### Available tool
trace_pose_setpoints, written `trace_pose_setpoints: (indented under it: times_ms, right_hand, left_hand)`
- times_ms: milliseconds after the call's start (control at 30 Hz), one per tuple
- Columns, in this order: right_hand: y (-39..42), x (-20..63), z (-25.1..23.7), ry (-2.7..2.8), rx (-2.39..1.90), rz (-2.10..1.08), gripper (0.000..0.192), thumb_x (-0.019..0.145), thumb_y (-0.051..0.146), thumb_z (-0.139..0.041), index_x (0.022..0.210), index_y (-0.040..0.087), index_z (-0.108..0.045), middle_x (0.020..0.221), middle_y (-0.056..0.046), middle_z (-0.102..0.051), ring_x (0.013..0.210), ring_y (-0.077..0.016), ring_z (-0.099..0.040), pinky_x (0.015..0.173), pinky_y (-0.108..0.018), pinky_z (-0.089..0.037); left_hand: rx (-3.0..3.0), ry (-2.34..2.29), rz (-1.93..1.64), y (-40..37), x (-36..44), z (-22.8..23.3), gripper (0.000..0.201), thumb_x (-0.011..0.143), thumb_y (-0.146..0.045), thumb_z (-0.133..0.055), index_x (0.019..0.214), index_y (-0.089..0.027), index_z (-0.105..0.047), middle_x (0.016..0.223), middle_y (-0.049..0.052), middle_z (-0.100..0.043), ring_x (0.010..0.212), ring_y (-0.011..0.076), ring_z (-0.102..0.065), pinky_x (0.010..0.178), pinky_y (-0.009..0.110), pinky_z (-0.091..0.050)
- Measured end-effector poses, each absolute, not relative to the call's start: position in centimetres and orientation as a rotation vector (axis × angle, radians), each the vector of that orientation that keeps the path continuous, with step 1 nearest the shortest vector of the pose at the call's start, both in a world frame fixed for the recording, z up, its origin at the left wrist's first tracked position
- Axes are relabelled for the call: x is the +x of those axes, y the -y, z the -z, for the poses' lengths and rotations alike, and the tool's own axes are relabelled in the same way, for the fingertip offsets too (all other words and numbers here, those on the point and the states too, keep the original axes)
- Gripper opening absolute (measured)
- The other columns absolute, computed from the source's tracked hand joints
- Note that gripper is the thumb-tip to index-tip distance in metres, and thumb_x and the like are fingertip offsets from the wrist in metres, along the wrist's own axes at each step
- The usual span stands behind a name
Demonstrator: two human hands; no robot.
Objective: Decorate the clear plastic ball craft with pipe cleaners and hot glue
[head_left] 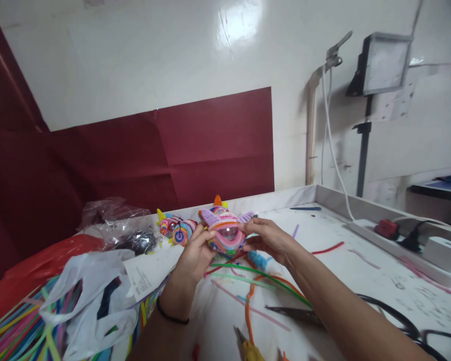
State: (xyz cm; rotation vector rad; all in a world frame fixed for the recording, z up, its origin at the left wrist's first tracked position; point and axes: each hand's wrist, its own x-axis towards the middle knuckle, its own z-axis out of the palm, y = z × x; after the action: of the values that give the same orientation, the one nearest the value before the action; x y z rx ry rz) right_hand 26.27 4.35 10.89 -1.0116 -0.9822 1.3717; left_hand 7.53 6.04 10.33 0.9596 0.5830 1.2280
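Both forearms reaching forward, left hand (194, 254) and right hand (267, 239) clasping, between them, a striped pink pipe-cleaner figure with a clear dome (225, 232); fingers curled, thumbs apparently on its sides. Beyond the left hand, a similar coiled figure (176, 229); under the right forearm, scissors (295, 314).

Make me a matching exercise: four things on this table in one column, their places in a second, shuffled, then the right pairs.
Things:
1. Pipe-cleaner figure
2. Scissors
3. White plastic bag
4. Red switch

Places:
A. On the power strip at the right edge
B. Between both hands
C. Flat on the table, partly under the right forearm
D. Over the loose pipe cleaners at the left

Pairs: 1-B, 2-C, 3-D, 4-A. The left hand and right hand grip the figure from either side.
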Motion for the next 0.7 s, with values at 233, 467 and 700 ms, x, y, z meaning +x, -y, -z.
trace_pose_setpoints:
  times_ms: [233,467,700]
  right_hand:
    - [-4.31,26.21,-10.93,0.972,-1.008,-1.389,0.020,0.076,0.017,-0.077,0.068,0.016,-0.059,0.065,-0.001,-0.067,0.050,-0.0113,-0.065,0.049,-0.021,-0.058]
    - [-4.30,26.10,-11.05,0.953,-1.019,-1.385,0.026,0.073,0.015,-0.080,0.066,0.017,-0.055,0.064,0.000,-0.067,0.050,-0.0110,-0.064,0.050,-0.021,-0.058]
    - [-4.03,26.24,-11.13,0.955,-0.998,-1.390,0.036,0.062,0.019,-0.089,0.060,0.018,-0.053,0.057,0.004,-0.062,0.049,-0.0096,-0.062,0.048,-0.020,-0.057]
  left_hand:
    - [0.977,-0.572,-1.232,-6.03,7.35,-10.24,0.037,0.070,-0.011,-0.072,0.104,-0.023,-0.065,0.104,0.007,-0.072,0.102,0.0265,-0.067,0.085,0.036,-0.055]
    - [1.037,-0.530,-1.222,-6.16,7.17,-10.17,0.035,0.069,-0.013,-0.072,0.102,-0.023,-0.065,0.108,0.006,-0.072,0.109,0.0278,-0.066,0.088,0.036,-0.055]
    - [1.032,-0.532,-1.220,-5.97,7.18,-10.31,0.038,0.065,-0.015,-0.075,0.101,-0.022,-0.064,0.106,0.007,-0.073,0.111,0.0298,-0.066,0.091,0.039,-0.053]
